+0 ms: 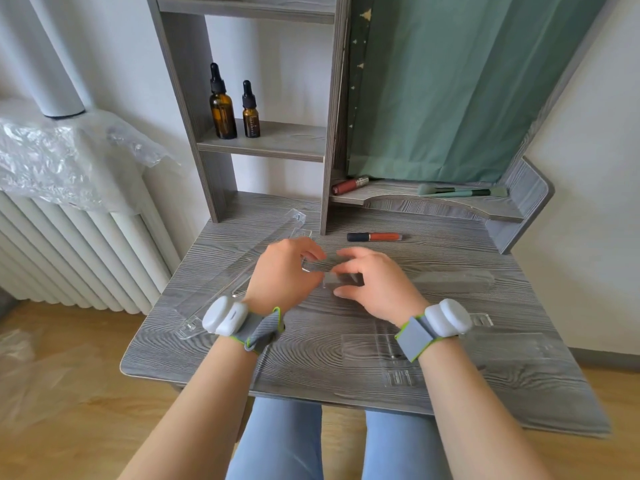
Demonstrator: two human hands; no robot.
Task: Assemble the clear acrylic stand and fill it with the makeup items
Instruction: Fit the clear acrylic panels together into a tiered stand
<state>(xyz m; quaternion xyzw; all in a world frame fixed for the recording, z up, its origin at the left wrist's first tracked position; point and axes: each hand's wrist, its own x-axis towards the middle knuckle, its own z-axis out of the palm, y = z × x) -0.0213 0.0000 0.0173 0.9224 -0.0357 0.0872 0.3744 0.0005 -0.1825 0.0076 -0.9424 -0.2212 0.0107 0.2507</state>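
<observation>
My left hand [282,271] and right hand [375,284] both pinching small clear acrylic piece [341,271] at desk [311,362] centre. Long acrylic panel [239,268] at 10 o'clock, lip gloss [374,236] at 12.

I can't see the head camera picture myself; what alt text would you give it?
Two bare hands, left hand and right hand, hold a small clear acrylic piece above a grey wood-grain desk strewn with flat clear acrylic panels. A lip gloss lies beyond them, and two amber dropper bottles stand on a shelf.

Grey desk [311,355]; lip gloss [374,236]; seemingly acrylic panels [239,268].
</observation>
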